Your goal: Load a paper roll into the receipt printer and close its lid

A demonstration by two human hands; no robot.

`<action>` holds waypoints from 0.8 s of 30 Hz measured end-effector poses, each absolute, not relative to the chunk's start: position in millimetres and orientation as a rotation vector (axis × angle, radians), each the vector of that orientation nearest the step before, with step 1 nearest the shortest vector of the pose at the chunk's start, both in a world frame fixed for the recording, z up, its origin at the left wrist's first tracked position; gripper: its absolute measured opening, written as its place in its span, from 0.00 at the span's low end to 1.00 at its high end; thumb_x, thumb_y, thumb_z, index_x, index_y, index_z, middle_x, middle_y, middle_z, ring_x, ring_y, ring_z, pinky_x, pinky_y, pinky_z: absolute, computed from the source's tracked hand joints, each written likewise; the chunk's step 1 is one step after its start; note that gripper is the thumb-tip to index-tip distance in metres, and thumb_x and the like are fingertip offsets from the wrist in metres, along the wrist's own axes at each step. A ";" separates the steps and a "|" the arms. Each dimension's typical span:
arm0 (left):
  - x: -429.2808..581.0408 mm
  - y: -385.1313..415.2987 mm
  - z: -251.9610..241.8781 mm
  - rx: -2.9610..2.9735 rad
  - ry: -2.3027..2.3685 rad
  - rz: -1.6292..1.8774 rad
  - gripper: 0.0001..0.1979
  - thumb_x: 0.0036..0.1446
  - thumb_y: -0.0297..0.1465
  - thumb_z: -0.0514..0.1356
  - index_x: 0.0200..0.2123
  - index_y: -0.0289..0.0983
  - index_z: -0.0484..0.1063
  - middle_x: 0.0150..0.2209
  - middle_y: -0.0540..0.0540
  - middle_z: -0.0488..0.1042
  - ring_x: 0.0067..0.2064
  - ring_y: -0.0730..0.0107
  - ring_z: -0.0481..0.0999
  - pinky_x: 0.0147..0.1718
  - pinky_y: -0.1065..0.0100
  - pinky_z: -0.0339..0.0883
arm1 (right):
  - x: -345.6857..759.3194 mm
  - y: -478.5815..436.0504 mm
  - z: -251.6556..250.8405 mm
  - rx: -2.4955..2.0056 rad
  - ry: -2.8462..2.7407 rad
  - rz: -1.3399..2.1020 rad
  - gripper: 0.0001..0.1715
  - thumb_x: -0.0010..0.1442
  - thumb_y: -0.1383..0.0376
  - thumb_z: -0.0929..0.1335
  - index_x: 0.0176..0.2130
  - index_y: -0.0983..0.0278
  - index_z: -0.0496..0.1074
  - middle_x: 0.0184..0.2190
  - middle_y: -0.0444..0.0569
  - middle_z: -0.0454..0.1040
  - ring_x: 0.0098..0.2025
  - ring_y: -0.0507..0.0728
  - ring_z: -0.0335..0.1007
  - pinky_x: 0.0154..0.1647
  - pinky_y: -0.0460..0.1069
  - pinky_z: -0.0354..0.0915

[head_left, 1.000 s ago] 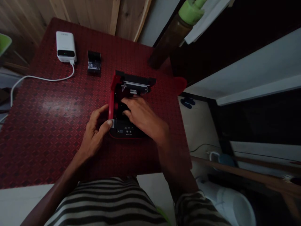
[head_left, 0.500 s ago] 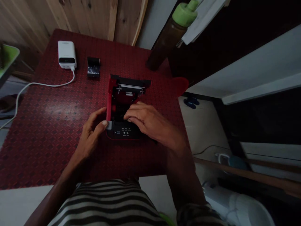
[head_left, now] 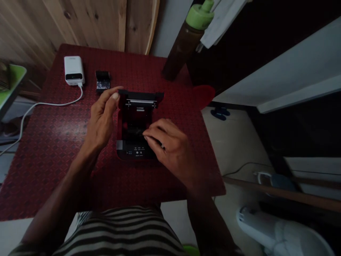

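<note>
A small red and black device (head_left: 137, 147) stands on the red patterned table with its lid (head_left: 141, 96) raised. My left hand (head_left: 102, 115) pinches the left corner of that lid between thumb and fingers. Over the right side of the open compartment is my right hand (head_left: 167, 140), its thumb and forefinger pressed together near the inner front edge; what it holds, if anything, is too dark to make out. Buttons and small white print show on the device's front panel. A small black roll-like piece (head_left: 102, 81) lies behind my left hand.
A white power bank (head_left: 74, 69) with a white cable lies at the table's back left. A tall brown bottle with a green cap (head_left: 199, 16) stands at the back right. A red round object (head_left: 205, 96) is at the table's right edge (head_left: 213, 149).
My left hand has moved from the device's front left side up to the lid's corner. My right hand remains at the compartment, slightly turned. The view has shifted a little.
</note>
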State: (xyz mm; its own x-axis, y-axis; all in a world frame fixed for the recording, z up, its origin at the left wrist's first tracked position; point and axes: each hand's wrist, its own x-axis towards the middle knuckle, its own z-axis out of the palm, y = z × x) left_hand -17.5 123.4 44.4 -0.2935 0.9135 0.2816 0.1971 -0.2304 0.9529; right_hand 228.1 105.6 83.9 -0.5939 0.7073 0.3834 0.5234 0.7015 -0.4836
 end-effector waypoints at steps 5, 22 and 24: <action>-8.8 101.3 53.8 1.351 1.481 1.594 0.16 0.78 0.49 0.70 0.45 0.44 0.89 0.54 0.44 0.88 0.67 0.47 0.85 0.71 0.45 0.78 | 228.1 74.9 72.6 -0.951 -2.323 0.157 0.18 0.82 0.76 0.69 0.48 0.59 0.87 0.45 0.52 0.86 0.45 0.60 0.82 0.49 0.56 0.81; -2.2 49.1 14.6 0.941 1.342 1.380 0.32 0.67 0.45 0.77 0.71 0.45 0.80 0.76 0.38 0.81 0.81 0.39 0.77 0.83 0.38 0.69 | 227.0 65.6 54.9 -1.008 -2.249 0.220 0.16 0.81 0.73 0.70 0.51 0.56 0.88 0.64 0.54 0.92 0.70 0.67 0.88 0.73 0.68 0.80; -1.7 49.1 15.6 0.942 1.357 1.369 0.33 0.67 0.45 0.76 0.71 0.45 0.80 0.76 0.37 0.81 0.81 0.39 0.77 0.82 0.37 0.70 | 226.4 66.3 57.6 -1.032 -2.269 0.275 0.17 0.81 0.72 0.70 0.52 0.57 0.88 0.63 0.55 0.92 0.69 0.67 0.89 0.74 0.68 0.80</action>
State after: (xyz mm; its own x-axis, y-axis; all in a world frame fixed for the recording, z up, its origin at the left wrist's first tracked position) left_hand -1.7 49.1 15.6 -0.2463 0.9642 -0.0983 -0.1066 0.0738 0.9916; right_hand 226.4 66.3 57.6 -0.4997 0.7373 0.4546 0.6074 0.6724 -0.4229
